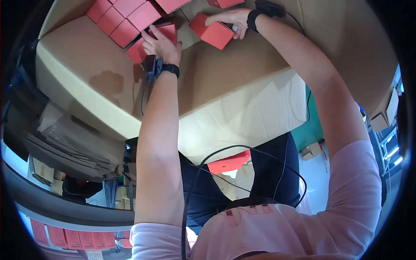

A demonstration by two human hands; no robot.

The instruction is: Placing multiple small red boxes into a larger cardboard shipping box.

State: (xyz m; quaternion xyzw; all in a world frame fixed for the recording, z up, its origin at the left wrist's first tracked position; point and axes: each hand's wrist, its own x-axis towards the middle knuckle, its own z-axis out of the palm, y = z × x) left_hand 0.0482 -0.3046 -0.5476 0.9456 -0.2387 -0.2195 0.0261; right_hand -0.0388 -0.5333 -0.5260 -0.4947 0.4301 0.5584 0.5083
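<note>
Pink sleeves nearest; right hand [229, 19] grips red box [213, 31] at 12 o'clock, left hand [162, 43] flat, fingers spread, on red box [139, 51] at 11.

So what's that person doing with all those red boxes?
A person is leaning over a big cardboard carton. The right hand grips one small red box over the carton's open top. The left hand rests on another red box lying inside, next to a row of red boxes already packed side by side.
</note>
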